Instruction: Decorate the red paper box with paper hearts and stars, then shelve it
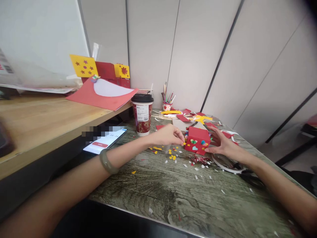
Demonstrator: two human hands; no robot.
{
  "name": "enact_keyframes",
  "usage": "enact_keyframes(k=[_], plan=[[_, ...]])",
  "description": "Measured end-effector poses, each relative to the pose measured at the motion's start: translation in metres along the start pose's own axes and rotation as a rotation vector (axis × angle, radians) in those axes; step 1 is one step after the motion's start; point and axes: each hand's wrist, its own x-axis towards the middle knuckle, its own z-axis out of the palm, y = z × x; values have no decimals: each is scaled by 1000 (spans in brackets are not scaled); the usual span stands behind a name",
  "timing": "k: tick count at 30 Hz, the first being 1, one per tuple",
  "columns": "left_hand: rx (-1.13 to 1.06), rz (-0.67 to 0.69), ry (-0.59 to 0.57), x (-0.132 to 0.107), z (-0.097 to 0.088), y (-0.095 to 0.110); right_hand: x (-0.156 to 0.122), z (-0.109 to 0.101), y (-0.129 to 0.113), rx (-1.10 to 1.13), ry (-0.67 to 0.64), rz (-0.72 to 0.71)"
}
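Note:
A small red paper box with heart and star stickers sits on the grey wood-grain table. My left hand is closed in a pinch at the box's left face, fingertips touching a small yellow star sticker there. My right hand rests against the box's right side, fingers spread and steadying it. A green bangle circles my left wrist.
Yellow, white and red paper scraps litter the table. A paper coffee cup and a phone lie left. A pen cup, coloured paper and a tape ring sit nearby. A raised wooden desk holds red and yellow boxes.

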Motion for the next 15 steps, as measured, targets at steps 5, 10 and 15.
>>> enact_keyframes(k=[5,10,15], plan=[[-63,-37,86,6,28,-7,-7,-13,-16,-97,-79,-2],[-14,-69,161,10,45,-19,-10,-35,-24,-49,103,14],[14,-128,222,12,56,-24,-8,-34,-22,-13,160,85]])
